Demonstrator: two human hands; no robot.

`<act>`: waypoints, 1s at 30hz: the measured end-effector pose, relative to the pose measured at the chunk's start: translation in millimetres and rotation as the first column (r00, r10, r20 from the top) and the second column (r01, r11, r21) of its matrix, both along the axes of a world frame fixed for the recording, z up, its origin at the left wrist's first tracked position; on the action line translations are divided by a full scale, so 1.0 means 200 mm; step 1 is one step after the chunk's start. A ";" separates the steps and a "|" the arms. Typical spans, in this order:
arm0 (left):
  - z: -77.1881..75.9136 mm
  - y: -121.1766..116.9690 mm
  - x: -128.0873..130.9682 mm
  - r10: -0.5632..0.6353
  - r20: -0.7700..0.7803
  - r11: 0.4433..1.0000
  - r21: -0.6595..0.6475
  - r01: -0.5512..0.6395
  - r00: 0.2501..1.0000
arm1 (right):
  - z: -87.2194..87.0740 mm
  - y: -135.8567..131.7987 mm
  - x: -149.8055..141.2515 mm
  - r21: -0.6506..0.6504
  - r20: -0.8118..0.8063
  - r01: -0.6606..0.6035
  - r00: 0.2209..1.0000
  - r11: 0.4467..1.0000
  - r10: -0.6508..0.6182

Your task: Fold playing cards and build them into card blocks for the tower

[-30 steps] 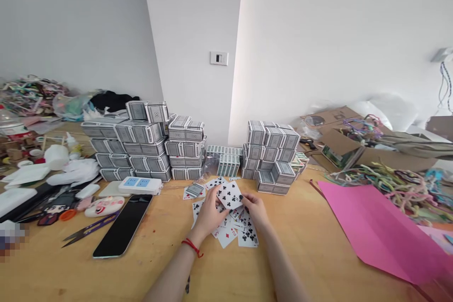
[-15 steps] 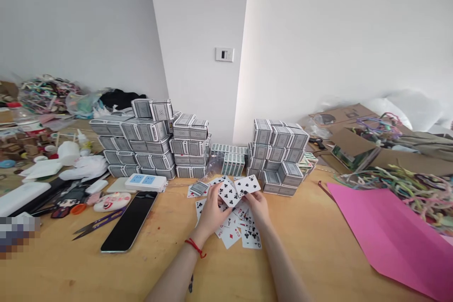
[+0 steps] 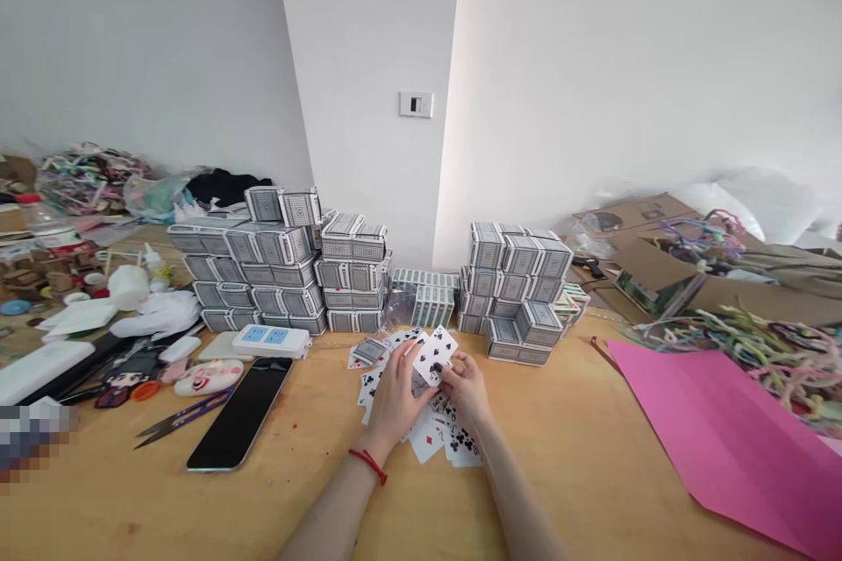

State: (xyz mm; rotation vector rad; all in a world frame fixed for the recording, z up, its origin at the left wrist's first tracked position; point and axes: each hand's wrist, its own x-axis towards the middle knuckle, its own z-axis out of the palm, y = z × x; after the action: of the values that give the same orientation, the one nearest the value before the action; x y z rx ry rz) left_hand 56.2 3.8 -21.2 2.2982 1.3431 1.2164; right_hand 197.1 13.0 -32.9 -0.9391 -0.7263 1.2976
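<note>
My left hand (image 3: 395,399), a red cord bracelet on its wrist, is closed around some playing cards held up over the table. A spade card, the five (image 3: 434,354), faces me at the front. My right hand (image 3: 469,394) pinches the lower right of that card, its thumb on the face. Below both hands lie loose face-up playing cards (image 3: 427,440), partly hidden by the hands. One face-down card (image 3: 369,351) with a grey back rests to the left of my left hand.
Stacked blocks of grey-backed cards (image 3: 282,244) stand at the back left, with another stack (image 3: 519,263) to the right. A black phone (image 3: 240,414), purple-handled scissors (image 3: 188,415) and a power strip (image 3: 271,339) lie on the left. Pink paper (image 3: 717,429) covers the right side.
My right hand has brought its card leftward onto the cards in my left hand. The club card that faced me is now covered by the spade card.
</note>
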 end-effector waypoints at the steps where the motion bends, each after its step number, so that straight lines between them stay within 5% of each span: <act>1: 0.00 0.00 0.00 0.006 0.001 1.000 0.001 -0.006 1.000 | 0.00 0.00 0.00 -0.001 -0.003 -0.005 1.000 1.000 0.005; 13: 0.01 0.03 -0.01 0.113 0.360 0.966 -0.258 -0.018 0.926 | 0.00 -0.02 0.01 0.029 0.028 -0.073 0.997 0.997 0.072; 30: -0.02 0.10 -0.01 0.142 0.416 0.927 -0.374 0.027 0.898 | -0.05 0.03 0.02 -0.009 0.023 -0.093 0.995 0.996 0.093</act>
State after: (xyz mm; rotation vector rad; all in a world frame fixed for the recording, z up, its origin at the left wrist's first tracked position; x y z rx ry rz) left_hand 54.3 23.2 -24.4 1.6138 1.3371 1.2678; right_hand 200.9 19.3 -42.5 -0.9371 -0.7912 1.3737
